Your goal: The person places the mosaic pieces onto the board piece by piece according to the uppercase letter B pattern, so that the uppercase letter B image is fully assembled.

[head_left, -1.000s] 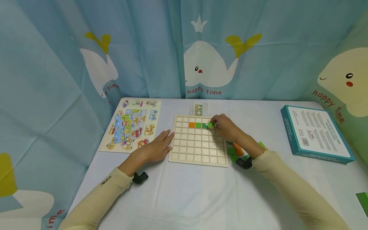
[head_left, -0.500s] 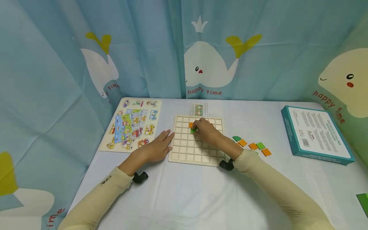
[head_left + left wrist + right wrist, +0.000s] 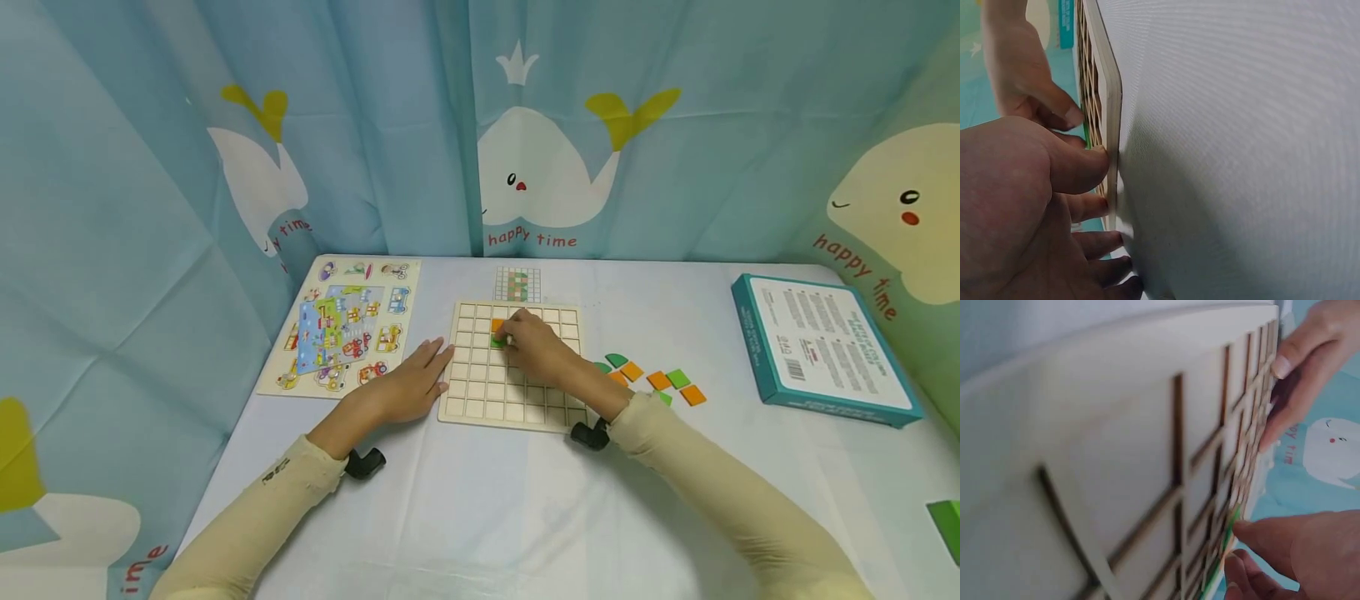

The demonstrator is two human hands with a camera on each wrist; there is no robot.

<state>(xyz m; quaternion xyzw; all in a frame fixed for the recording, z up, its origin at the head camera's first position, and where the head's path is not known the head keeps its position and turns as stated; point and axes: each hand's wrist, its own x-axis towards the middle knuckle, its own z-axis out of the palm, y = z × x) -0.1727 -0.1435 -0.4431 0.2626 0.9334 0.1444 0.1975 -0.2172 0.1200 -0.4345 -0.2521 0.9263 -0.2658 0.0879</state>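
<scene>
A pale wooden grid board (image 3: 474,392) lies flat on the white table. My left hand (image 3: 411,385) rests beside its left edge with fingers extended; in the left wrist view the thumb touches the board's rim. Over the board's upper middle, my right hand (image 3: 536,348) pinches a small green tile (image 3: 497,342) at a square just below an orange tile (image 3: 498,324). The right wrist view shows that green tile (image 3: 1232,526) at the thumb tip. My right hand hides the squares to the right of the orange tile.
Loose orange (image 3: 693,395) and green tiles (image 3: 678,378) are scattered right of the board. A small pattern card (image 3: 517,284) lies behind it. Left is a picture puzzle board (image 3: 277,379) with cards on top; right, a teal box (image 3: 825,350). A patterned curtain (image 3: 420,133) hangs behind.
My right hand has moved left across the board with a green tile, from the right end of the coloured row to the square under the orange tile. My left hand has stayed put.
</scene>
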